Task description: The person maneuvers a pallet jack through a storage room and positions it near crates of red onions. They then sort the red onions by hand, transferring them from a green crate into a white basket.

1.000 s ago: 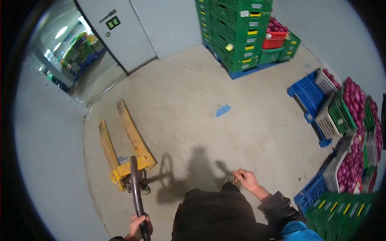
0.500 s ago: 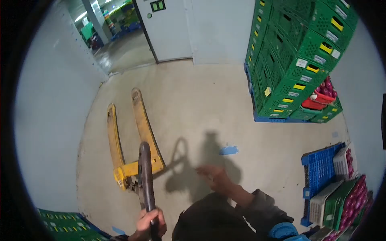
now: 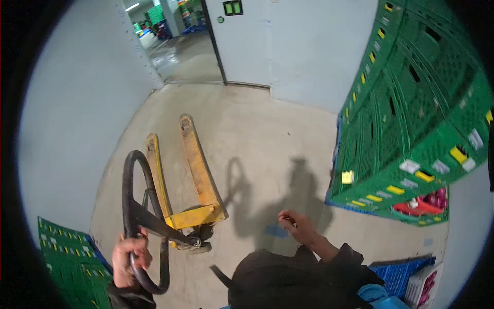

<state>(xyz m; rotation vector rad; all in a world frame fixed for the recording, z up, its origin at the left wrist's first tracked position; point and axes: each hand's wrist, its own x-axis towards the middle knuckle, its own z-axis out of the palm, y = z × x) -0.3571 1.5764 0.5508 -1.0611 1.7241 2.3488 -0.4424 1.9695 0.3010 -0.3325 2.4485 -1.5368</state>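
My left hand (image 3: 131, 257) is wrapped around the dark loop handle (image 3: 128, 185) of a pallet jack. The jack's yellow forks (image 3: 198, 162) lie low on the floor and point away from me toward the doorway; nothing rests on them. My right hand (image 3: 299, 227) hangs in the air in front of my body, its fingers loosely bent and apart, holding nothing.
Tall stacked green crates (image 3: 411, 118) stand on the right, with a red crate (image 3: 419, 206) of purple produce low down. More green crates (image 3: 67, 252) are at lower left. A blue pallet (image 3: 399, 278) lies lower right. The doorway (image 3: 185, 56) opens ahead.
My left hand has swung the handle to the left and turned it, so its loop now shows broadside. The view has moved forward, bringing the right-hand crate stack closer.
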